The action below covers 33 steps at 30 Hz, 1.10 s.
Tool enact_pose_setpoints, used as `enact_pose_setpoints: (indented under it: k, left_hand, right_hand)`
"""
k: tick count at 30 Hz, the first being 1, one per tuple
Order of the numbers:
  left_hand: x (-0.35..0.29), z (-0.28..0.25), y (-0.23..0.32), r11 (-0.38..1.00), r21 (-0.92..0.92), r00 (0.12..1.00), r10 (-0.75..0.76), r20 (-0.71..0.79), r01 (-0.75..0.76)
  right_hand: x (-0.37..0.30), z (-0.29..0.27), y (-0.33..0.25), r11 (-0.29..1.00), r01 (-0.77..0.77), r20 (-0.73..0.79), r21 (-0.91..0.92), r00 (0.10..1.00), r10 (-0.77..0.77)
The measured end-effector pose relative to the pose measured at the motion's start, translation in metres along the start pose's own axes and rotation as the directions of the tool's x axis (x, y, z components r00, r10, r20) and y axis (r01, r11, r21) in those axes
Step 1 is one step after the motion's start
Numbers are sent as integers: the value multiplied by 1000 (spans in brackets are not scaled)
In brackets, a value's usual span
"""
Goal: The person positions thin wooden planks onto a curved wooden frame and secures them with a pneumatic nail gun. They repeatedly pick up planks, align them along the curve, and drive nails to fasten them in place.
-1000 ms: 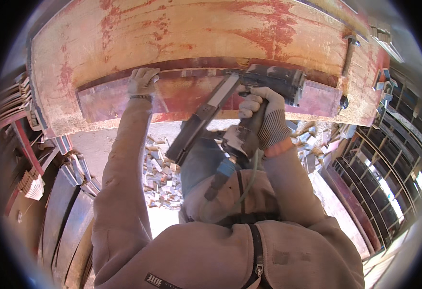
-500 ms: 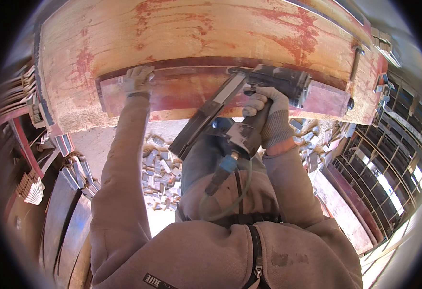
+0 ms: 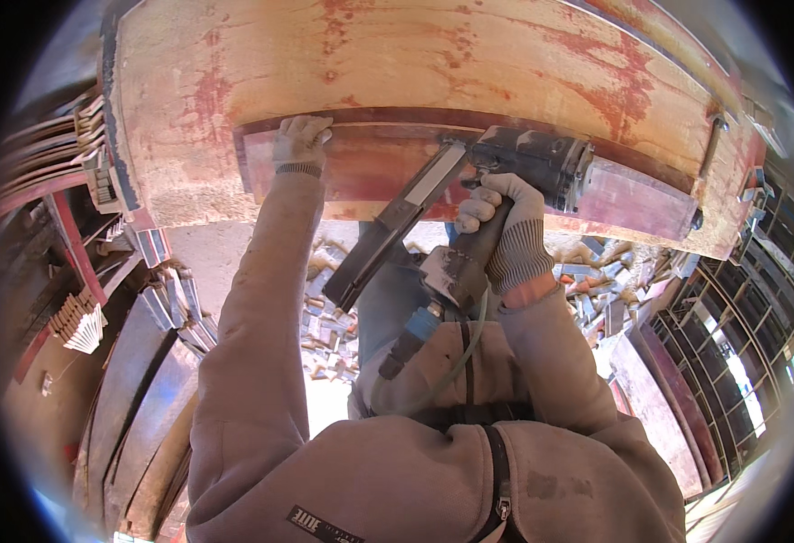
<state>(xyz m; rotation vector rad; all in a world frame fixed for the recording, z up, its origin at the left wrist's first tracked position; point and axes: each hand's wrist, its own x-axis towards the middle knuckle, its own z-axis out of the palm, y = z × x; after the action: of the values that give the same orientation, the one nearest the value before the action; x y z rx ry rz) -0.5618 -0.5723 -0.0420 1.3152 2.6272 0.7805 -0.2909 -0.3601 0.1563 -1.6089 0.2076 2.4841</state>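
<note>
My left hand [image 3: 302,145], in a pale work glove, is closed over the left part of a long reddish board [image 3: 379,172]. Its fingers curl at the upper edge, beside a dark red strip [image 3: 397,116] that runs along the board. Wrapped around the handle of a black nail gun [image 3: 535,161] is my gloved right hand [image 3: 508,215]. The gun lies tilted across the board, its nose at the strip and its long magazine slanting down to the left. An air hose [image 3: 472,353] leads from the blue fitting at the handle's end.
The board rests on a stained wooden worktop [image 3: 397,63] with a metal bar handle [image 3: 712,145] at its right. Below lie many wood offcuts [image 3: 325,317]. Stacked wood pieces [image 3: 80,321] and panels [image 3: 134,389] stand left; a metal mesh rack [image 3: 732,353] stands right.
The view has swung, so the worktop and both arms appear farther right. Against the board, the nail gun has shifted slightly left. My left hand keeps its hold on the board.
</note>
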Motion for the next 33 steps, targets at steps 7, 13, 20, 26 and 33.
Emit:
enact_pose_setpoints:
  k: [7,13,20,26,33]
  left_hand:
    - [-1,-37,-45,998,-49,997,-26,72,30]
    - [1,-35,-54,981,-191,994,-23,107,43]
    - [6,-47,-69,962,-268,994,-15,109,44]
    - [4,-43,-86,943,-327,990,102,102,-63]
    - [-21,-54,-109,948,-289,988,149,33,-133]
  right_hand:
    - [32,37,62,999,15,-16,-48,1000,-16]
    - [31,57,91,999,30,-88,32,996,-27]
    - [47,83,132,999,4,3,36,1000,-4]
    - [53,106,147,993,91,-55,-79,994,-96]
    - [49,114,179,997,44,-41,-59,998,-47]
